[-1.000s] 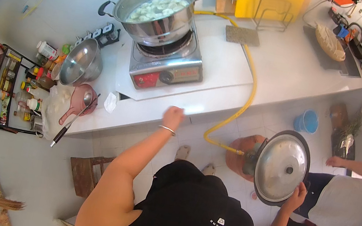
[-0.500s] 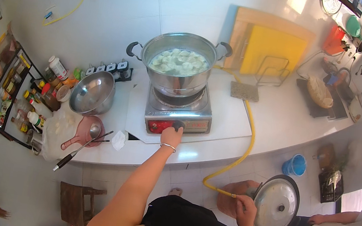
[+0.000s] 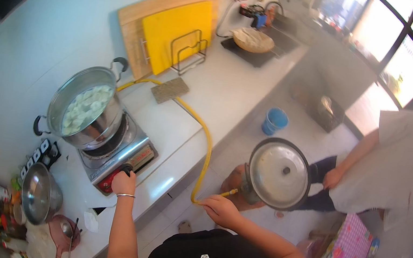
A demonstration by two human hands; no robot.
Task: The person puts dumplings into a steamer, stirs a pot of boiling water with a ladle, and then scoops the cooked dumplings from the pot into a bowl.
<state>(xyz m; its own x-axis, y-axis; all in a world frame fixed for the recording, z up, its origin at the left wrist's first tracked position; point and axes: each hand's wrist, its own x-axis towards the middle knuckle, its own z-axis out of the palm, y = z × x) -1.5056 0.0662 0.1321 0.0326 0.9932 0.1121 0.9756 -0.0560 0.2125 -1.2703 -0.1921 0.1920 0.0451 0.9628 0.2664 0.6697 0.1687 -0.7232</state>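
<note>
My left hand has its fingers closed round the black knob on the front of a silver gas stove. On that stove stands a large steel pot with two dark handles, and pale dumplings lie in its cloudy water. My right hand, off the counter's front edge, pinches a yellow gas hose at its low bend. Beyond the fingers, the hose runs on to a reddish gas cylinder, partly covered by a round pot lid.
Another person stands at the right. A blue bucket is on the floor. Cutting boards, a wire rack and a stone slab are on the counter. A steel bowl and a pink pan sit at the near left.
My view has swung to the right. My right hand has moved along the hose from near the cylinder end to the bend. The left hand stays on the knob.
</note>
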